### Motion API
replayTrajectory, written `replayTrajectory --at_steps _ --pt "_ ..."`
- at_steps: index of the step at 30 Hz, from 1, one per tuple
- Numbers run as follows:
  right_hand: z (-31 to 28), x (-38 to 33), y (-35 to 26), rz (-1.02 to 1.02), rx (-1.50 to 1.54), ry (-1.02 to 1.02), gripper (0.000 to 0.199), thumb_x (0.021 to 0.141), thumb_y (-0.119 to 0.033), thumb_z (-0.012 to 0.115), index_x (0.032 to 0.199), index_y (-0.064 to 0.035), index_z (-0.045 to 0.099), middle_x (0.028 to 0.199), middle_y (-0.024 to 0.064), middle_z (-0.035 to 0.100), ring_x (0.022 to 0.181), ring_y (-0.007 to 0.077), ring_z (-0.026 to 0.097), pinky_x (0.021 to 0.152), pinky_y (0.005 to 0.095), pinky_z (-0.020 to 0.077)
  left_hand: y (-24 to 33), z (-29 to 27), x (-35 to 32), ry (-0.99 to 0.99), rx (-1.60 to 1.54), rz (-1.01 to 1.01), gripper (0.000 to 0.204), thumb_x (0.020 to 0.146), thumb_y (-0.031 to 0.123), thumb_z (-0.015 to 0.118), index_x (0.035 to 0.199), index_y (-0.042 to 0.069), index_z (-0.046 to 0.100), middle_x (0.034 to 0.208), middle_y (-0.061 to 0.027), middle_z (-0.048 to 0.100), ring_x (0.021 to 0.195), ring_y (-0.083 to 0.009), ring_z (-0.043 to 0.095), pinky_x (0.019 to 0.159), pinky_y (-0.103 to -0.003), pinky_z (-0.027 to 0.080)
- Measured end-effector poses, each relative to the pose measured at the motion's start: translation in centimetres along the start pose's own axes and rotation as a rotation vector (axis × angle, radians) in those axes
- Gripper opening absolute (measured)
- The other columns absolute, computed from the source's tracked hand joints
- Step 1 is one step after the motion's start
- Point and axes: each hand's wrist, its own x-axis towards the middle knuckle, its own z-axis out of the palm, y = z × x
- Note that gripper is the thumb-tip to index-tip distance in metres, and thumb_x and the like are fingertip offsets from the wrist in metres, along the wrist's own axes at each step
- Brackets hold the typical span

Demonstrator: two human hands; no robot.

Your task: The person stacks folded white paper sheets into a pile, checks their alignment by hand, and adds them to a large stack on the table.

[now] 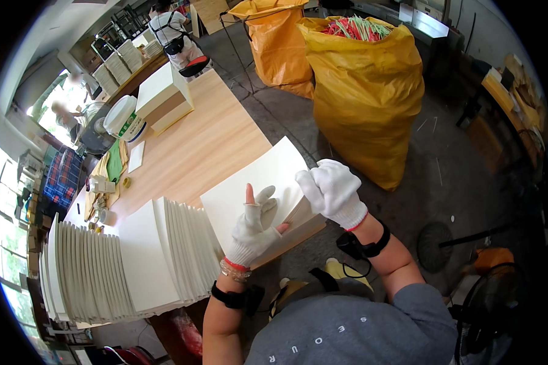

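Note:
A thick stack of white paper sheets [266, 169] lies at the near right edge of the wooden table, its corner bending upward beside my right hand. My left hand [252, 230], in a white glove with some fingertips bare, rests over the top sheet with its fingers spread. At the stack's right edge my right hand [332, 190], also in a white glove, is closed with its fingers curled against the sheets' edges. Its fingertips are partly hidden. Left of this stack stand rows of white booklet-like bundles [182, 243], fanned and leaning together.
On the wooden table [219, 128] are a tall block of paper [164, 100], a white bucket [125, 118], tape rolls and cloths. Two large yellow sacks stand beyond; the nearer sack [368, 97] holds red and green strips. A fan [490, 304] stands at right. Other people are farther back.

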Motion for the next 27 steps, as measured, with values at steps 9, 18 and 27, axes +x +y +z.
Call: replayTrajectory --at_steps 9,18,27 --pt "1.1 -0.4 -0.1 0.025 -0.039 0.026 0.028 0.077 -0.009 0.067 0.104 -0.0054 0.068 0.069 0.0044 0.044 0.055 0.0232 0.051 0.051 0.0349 0.0439 2.9 -1.4 1.1 -0.159 0.248 -0.083 0.037 0.081 0.015 0.079 0.116 0.011 0.068 0.101 -0.0113 0.067 0.085 -0.0304 0.069 0.072 -0.037 0.054" --pt "0.1 0.2 -0.2 0.014 0.006 0.032 0.017 0.081 -0.010 0.068 0.097 -0.0057 0.069 0.067 0.0064 0.048 0.056 0.0247 0.054 0.051 0.0356 0.0446 1.9 -0.8 1.0 -0.056 0.191 0.010 0.043 0.078 0.007 0.082 0.117 0.008 0.064 0.096 -0.0097 0.068 0.081 -0.0267 0.067 0.072 -0.036 0.053" --pt "0.5 0.3 -0.6 0.170 0.084 -0.018 0.005 0.086 -0.010 0.068 0.089 -0.0078 0.071 0.065 0.0076 0.053 0.055 0.0291 0.055 0.051 0.0379 0.0447 2.4 -1.3 1.1 -0.131 0.195 -0.052 0.030 0.085 0.008 0.073 0.114 0.010 0.068 0.105 -0.0129 0.070 0.087 -0.0315 0.071 0.074 -0.039 0.056"
